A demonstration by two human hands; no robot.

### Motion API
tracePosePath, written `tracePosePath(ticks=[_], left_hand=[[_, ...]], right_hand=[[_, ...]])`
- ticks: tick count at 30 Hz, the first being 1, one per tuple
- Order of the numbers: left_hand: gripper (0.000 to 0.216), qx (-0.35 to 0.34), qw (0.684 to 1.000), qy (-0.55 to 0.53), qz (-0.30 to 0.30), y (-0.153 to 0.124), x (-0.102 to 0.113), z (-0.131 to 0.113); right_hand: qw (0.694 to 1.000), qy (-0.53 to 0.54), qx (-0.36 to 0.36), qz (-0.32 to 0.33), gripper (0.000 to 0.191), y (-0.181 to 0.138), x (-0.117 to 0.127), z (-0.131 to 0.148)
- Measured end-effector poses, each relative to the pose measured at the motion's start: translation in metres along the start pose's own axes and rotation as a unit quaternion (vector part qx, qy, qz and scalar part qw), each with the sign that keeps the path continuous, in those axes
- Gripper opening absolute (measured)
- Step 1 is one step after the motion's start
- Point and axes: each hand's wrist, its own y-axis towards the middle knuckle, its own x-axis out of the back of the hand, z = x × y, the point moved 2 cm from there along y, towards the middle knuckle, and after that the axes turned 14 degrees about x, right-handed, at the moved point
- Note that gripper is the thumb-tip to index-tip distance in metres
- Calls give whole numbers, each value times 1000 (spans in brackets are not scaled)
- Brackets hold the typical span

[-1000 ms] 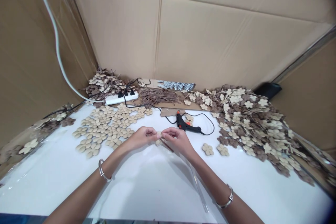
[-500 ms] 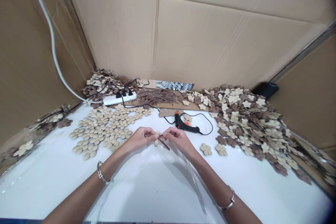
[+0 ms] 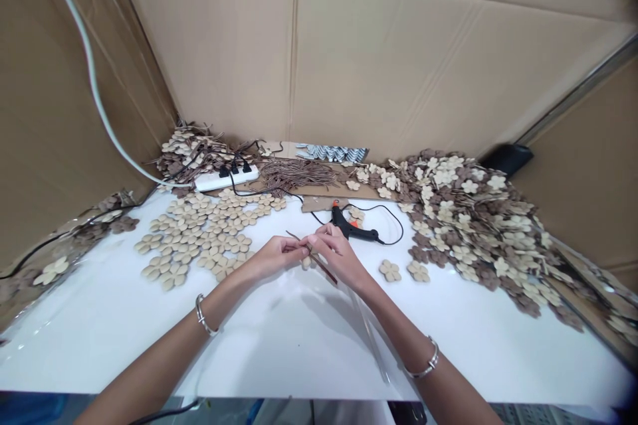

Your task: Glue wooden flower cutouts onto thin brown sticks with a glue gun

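Observation:
My left hand and my right hand meet above the white table, fingertips pinched together. Between them is a beige flower piece, mostly hidden by the fingers, which my left hand grips. A thin brown cord crosses it at a slant, with its lower end sticking out below my right fingers. My right thumb and fingers pinch the cord where it meets the flower. Just beyond my right hand lies a black glue gun with orange parts. A long clear stick lies by my right forearm.
Many beige flowers lie spread at the left. A heap of beige and brown flowers fills the right. Two loose flowers lie near it. Behind are brown cords, a white power strip and cardboard walls.
My right hand has moved up and over toward my left fingertips. The cord has turned, and its other end now shows above my left hand. The view has shifted slightly downward.

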Motion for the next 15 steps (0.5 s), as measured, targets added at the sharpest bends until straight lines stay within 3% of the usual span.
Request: tracePosePath(ticks=[3, 5, 8, 11, 13, 15], left_hand=[[47, 2, 1000, -8, 2, 0, -1, -1], [46, 3, 1000, -13, -9, 1, -1, 0], [48, 4, 999, -42, -13, 3, 0, 3], [48, 16, 997, -79, -10, 3, 0, 3], [45, 22, 995, -93, -7, 3, 0, 2], [43, 24, 995, -96, -5, 3, 0, 1]], right_hand=[[1000, 18, 11, 24, 43, 0, 1, 0], [999, 37, 23, 6, 42, 2, 5, -2], [997, -4, 44, -71, 33, 4, 21, -10], [978, -146, 7, -149, 24, 2, 46, -26], [957, -256, -50, -128, 29, -3, 58, -39], [933, -347, -87, -48, 38, -7, 62, -50]])
